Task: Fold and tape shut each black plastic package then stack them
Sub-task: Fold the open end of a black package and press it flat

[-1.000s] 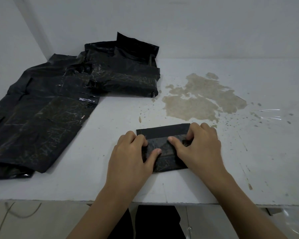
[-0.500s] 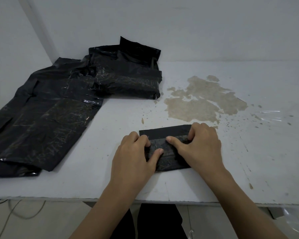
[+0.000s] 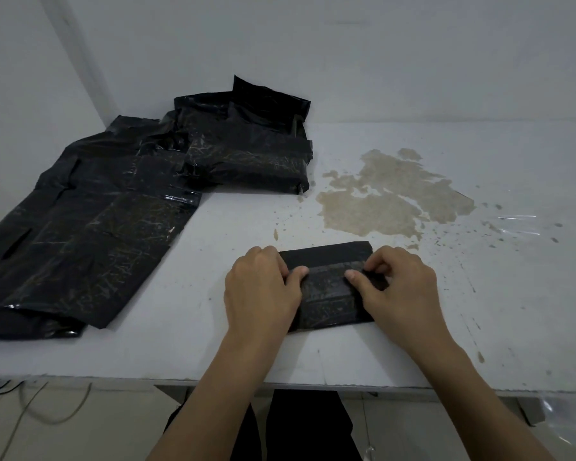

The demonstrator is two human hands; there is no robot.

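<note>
A small black plastic package [image 3: 330, 287] lies flat near the front edge of the white desk [image 3: 479, 327]. It is a shiny, crinkly rectangle with a smooth dull flap along its far side. The left hand [image 3: 263, 294] pinches its left end with curled fingers and thumb. The right hand [image 3: 399, 291] pinches its right end the same way. Far to the left lies a pile of black packages [image 3: 147, 201], glossy and wrinkled, some shut with clear tape. A rough brown stain [image 3: 389, 197] marks the desk.
</note>
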